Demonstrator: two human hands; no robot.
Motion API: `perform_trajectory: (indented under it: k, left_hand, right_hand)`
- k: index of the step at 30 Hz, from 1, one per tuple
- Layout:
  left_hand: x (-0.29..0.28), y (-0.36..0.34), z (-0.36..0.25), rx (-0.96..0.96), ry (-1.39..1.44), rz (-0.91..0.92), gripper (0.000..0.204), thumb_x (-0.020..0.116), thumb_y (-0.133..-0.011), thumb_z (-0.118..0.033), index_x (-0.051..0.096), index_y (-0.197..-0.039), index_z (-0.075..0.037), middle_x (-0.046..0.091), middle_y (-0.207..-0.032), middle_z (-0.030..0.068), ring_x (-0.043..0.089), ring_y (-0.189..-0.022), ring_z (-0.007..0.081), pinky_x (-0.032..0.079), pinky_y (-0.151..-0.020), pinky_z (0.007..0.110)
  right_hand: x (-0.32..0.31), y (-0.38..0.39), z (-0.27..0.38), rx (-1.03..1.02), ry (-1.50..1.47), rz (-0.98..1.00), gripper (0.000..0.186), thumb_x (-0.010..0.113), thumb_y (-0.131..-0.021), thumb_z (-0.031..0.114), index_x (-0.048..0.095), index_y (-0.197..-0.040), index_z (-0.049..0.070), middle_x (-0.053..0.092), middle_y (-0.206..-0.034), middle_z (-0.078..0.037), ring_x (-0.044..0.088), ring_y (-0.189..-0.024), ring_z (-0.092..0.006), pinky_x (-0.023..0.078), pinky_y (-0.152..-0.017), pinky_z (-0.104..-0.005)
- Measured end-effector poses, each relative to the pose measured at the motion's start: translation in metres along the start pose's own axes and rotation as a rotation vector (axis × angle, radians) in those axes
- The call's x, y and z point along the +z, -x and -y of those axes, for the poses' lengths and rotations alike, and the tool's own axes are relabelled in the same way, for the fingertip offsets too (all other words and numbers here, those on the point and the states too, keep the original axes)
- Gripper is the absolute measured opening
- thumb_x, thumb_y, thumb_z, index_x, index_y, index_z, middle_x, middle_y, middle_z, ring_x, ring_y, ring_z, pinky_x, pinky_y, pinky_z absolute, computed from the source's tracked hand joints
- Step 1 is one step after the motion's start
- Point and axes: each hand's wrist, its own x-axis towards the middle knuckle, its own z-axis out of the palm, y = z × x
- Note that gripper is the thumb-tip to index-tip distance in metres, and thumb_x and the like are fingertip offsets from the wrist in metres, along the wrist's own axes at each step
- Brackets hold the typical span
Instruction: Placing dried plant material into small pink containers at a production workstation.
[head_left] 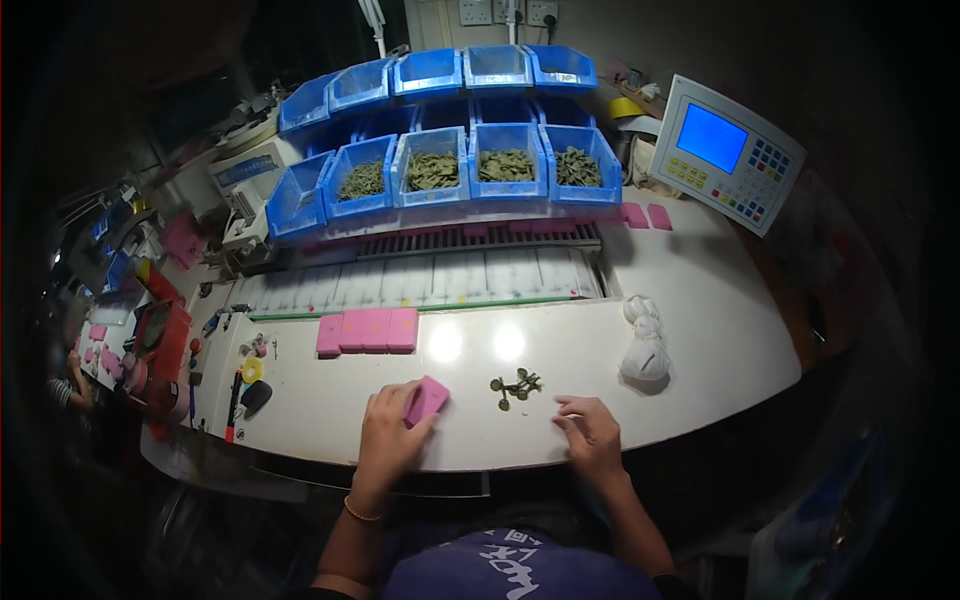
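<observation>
My left hand (391,428) grips a pink rectangular block (428,399), tilted just above the white tabletop near its front edge. The fingers wrap its left side, so part of it is hidden. To the right of the block lies a small heap of dark green pieces (517,386), with round heads and thin stems. My right hand (592,436) hovers to the right of that heap, thumb and forefinger apart, with nothing visible between them. A row of similar pink blocks (368,331) sits farther back on the left.
Blue bins (505,165) stand in tiers at the back, several with green pieces. A slatted white panel (430,282) runs below them. On the right are a tied white cloth pouch (646,345) and a keypad panel with blue screen (728,150). A black mouse-shaped object (257,397) lies left.
</observation>
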Motion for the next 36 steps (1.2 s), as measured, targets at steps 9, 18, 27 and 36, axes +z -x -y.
perform_trajectory:
  k: [9, 18, 27, 36]
  left_hand:
    - [0.007, -0.070, 0.020, 0.000, -0.113, -0.216, 0.039, 0.077, -0.076, -0.023, 0.068, -0.108, -0.002, 0.066, -0.094, 0.0149, 0.062, -0.086, 0.0315, 0.051, -0.081, 0.040]
    - [0.032, -0.208, 0.080, -0.261, -0.551, -0.219, 0.054, 0.073, -0.083, -0.035, 0.057, -0.126, -0.005, 0.059, -0.121, 0.0192, 0.054, -0.111, 0.0388, 0.047, -0.092, 0.047]
    - [0.047, -0.097, 0.073, 0.204, -0.603, -0.065, 0.071, 0.063, -0.090, -0.044, 0.044, -0.139, 0.004, 0.043, -0.146, 0.0244, 0.036, -0.138, 0.0397, 0.024, -0.117, 0.048]
    - [0.021, -0.030, 0.026, 0.135, -0.458, -0.073, 0.054, 0.076, -0.081, -0.036, 0.062, -0.120, -0.001, 0.058, -0.114, 0.0150, 0.047, -0.111, 0.0340, 0.036, -0.102, 0.047]
  right_hand:
    - [-0.004, 0.009, -0.022, 0.007, 0.163, -0.186, 0.013, 0.068, -0.081, -0.004, 0.065, -0.093, 0.003, 0.067, -0.087, -0.012, 0.065, -0.076, -0.0264, 0.053, -0.065, -0.0350]
    - [-0.004, 0.006, -0.021, -0.189, 0.312, -0.170, 0.016, 0.066, -0.078, -0.007, 0.067, -0.091, 0.003, 0.065, -0.079, -0.011, 0.061, -0.069, -0.0262, 0.049, -0.062, -0.0348]
    - [0.000, 0.005, -0.015, -0.203, 0.376, -0.127, 0.021, 0.067, -0.074, -0.006, 0.066, -0.092, 0.004, 0.065, -0.081, -0.010, 0.061, -0.073, -0.0289, 0.049, -0.068, -0.0390]
    - [0.010, 0.013, -0.005, -0.147, 0.262, -0.140, 0.015, 0.067, -0.080, -0.005, 0.067, -0.093, 0.002, 0.065, -0.081, -0.011, 0.061, -0.072, -0.0250, 0.049, -0.065, -0.0358]
